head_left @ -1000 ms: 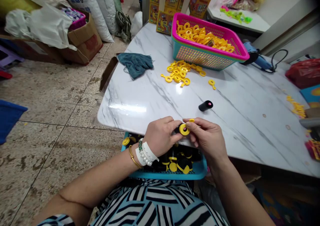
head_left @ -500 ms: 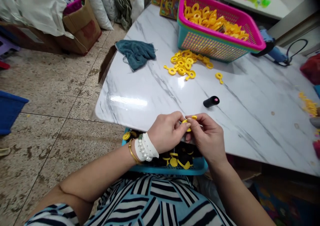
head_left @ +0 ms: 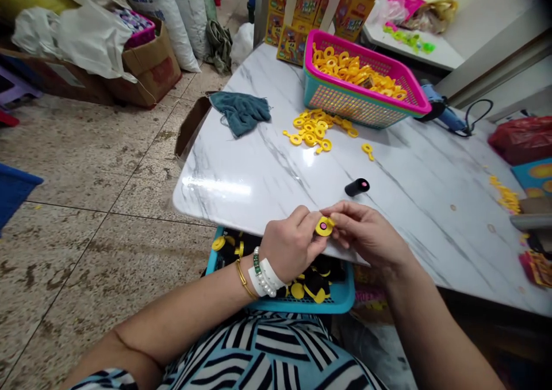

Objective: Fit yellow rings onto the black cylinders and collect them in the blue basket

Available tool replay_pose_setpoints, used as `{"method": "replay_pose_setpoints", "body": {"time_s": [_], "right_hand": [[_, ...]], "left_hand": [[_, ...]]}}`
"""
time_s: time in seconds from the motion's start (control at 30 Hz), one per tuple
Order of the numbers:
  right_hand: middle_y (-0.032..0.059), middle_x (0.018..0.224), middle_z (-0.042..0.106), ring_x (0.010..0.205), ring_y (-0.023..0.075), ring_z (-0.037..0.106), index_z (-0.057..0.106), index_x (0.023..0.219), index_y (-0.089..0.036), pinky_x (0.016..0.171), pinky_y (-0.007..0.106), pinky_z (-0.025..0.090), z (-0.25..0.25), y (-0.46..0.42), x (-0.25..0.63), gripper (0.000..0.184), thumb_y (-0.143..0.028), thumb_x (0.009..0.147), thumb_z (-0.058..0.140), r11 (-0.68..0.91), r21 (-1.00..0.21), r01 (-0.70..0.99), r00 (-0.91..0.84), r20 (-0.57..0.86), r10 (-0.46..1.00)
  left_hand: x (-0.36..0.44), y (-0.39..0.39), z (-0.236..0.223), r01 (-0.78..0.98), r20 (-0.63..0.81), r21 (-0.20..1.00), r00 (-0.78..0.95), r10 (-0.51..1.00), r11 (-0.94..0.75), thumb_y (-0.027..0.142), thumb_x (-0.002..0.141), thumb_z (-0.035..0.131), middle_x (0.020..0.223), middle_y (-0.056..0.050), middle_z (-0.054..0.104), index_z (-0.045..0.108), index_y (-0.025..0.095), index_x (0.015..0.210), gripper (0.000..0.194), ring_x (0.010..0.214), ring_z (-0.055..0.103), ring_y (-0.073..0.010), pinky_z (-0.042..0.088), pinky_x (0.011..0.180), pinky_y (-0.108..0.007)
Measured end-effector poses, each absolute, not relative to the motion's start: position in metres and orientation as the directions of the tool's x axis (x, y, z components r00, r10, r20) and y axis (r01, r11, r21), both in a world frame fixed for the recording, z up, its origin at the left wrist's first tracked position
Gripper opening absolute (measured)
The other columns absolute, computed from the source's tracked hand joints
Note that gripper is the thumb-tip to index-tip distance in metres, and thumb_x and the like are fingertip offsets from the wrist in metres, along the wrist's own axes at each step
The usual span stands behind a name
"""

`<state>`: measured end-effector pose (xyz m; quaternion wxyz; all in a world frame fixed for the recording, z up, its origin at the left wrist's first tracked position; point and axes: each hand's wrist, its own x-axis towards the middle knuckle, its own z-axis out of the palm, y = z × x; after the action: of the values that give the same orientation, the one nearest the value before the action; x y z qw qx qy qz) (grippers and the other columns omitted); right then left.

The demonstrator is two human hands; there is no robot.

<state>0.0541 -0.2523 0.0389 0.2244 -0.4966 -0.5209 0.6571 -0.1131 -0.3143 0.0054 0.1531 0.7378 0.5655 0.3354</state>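
Note:
Between my two hands, at the table's front edge, is a yellow ring cap (head_left: 319, 230) with a pink spot and dark rim showing in its hole. My left hand (head_left: 291, 241) is closed around it from the left; whatever lies below the ring is hidden by the fingers. The fingertips of my right hand (head_left: 371, 232) pinch its upper right side, at the small tab. Just beyond the hands, a short black tube (head_left: 354, 188) with a pink spot at its end lies on the table. One loose yellow ring cap (head_left: 367, 150) lies farther back.
A heap of yellow ring caps (head_left: 311, 127) lies before a pink and teal basket (head_left: 357, 108) full of them. Below the table edge, a blue basket (head_left: 345, 301) holds black pieces with yellow caps. A teal cloth (head_left: 244, 114) lies at left; a blue tool (head_left: 451, 117) at right.
The yellow ring cap has turned to face upward, showing its pink centre. My right hand has shifted slightly right and opened its grip somewhat. The camera view has tilted up.

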Motion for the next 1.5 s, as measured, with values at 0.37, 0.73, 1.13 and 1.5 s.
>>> {"method": "replay_pose_setpoints", "body": {"time_s": [0.37,0.73,1.13,1.5], "right_hand": [[-0.0036,0.075,0.055,0.053,0.0094,0.049,0.05,0.11,-0.022,0.043,0.021,0.041,0.039,-0.269,0.044,0.03,-0.044,0.09,0.058,-0.157,-0.909,0.386,-0.454,-0.335,0.825],[0.007,0.11,0.056,0.067,0.0136,0.058,0.065,0.114,-0.022,0.054,0.029,0.048,0.035,-0.213,0.089,0.041,-0.03,0.075,0.073,0.386,-0.568,0.727,-0.163,0.404,0.9],[0.0046,0.105,0.069,0.079,0.0151,0.069,0.054,0.126,-0.023,0.066,0.027,0.057,0.029,-0.224,0.044,0.046,-0.014,0.082,0.053,0.475,-0.736,0.482,-0.545,0.173,0.82],[0.0152,0.125,0.065,0.121,0.0303,0.057,0.066,0.12,-0.015,0.107,0.05,0.041,-0.002,-0.122,0.125,0.037,-0.035,0.093,0.048,0.581,-0.17,0.796,-0.525,0.283,0.803]], "left_hand": [[-0.112,-0.305,0.004,0.712,0.258,0.638,0.161,0.953,-0.293,0.028,0.085,0.053,0.088,-0.002,0.062,0.059,0.019,0.097,0.016,0.076,0.062,-0.0171,0.048,0.06,-0.027],[-0.163,-0.389,-0.03,0.768,0.245,0.32,0.498,0.832,-0.554,0.023,0.077,0.058,0.082,-0.002,0.063,0.05,0.016,0.112,0.036,0.064,0.063,-0.0209,0.049,0.051,-0.035],[-0.14,-0.27,0.018,0.735,0.278,0.598,0.184,0.943,-0.319,0.025,0.08,0.069,0.11,-0.009,0.06,0.053,0.017,0.12,0.044,0.097,0.063,-0.0233,0.057,0.081,-0.038],[-0.142,-0.278,0.01,0.648,0.276,0.696,0.158,0.948,-0.31,0.023,0.08,0.071,0.104,-0.008,0.064,0.056,0.017,0.109,0.033,0.097,0.062,-0.0227,0.054,0.088,-0.039]]}}
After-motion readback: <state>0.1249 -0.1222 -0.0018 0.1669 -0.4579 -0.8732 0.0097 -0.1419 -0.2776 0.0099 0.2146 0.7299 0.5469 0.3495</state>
